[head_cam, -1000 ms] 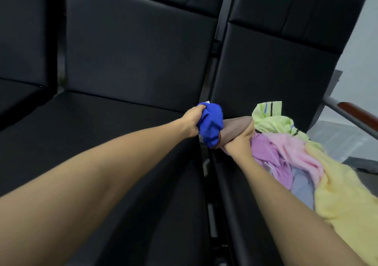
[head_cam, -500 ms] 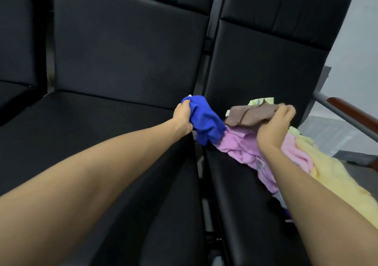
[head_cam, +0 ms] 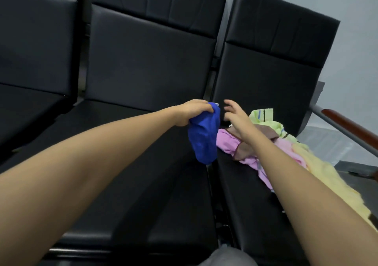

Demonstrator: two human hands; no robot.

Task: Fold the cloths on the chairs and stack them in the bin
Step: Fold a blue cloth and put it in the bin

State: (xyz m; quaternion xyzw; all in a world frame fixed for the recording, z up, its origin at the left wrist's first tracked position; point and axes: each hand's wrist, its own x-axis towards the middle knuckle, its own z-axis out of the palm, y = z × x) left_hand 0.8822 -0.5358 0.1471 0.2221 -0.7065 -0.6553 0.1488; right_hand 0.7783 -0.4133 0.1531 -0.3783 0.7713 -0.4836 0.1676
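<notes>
Row of black padded chairs (head_cam: pixel 143 71) across the whole view; bin not in view. On the right-hand seat (head_cam: pixel 241 194), a loose heap of unfolded cloths: pale yellow towel (head_cam: pixel 319 175) the largest, spilling toward the near edge; lilac-pink cloth (head_cam: pixel 229 145) partly under a brown cloth (head_cam: pixel 270 133); green striped cloth (head_cam: pixel 263 115) at the back. Blue cloth (head_cam: pixel 204 140) apart from the heap, held clear of the seats, hanging bunched over the gap between the middle and right chairs. Judged light, soft and limp, with no stiffness to keep a shape. Likely to sag and twist unless spread by two corners, so best taken at an edge or corner near the top, beside the present grip. Left arm stretched forward, left hand (head_cam: pixel 191 112) knuckles-up, fingers curled tight around the top of the blue cloth. Right arm stretched over the heap, right hand (head_cam: pixel 235 114) just beside the blue cloth's upper edge, apparently not touching, holding nothing. Fingers (head_cam: pixel 228 104) spread and slightly bent, pointing toward the blue cloth.
</notes>
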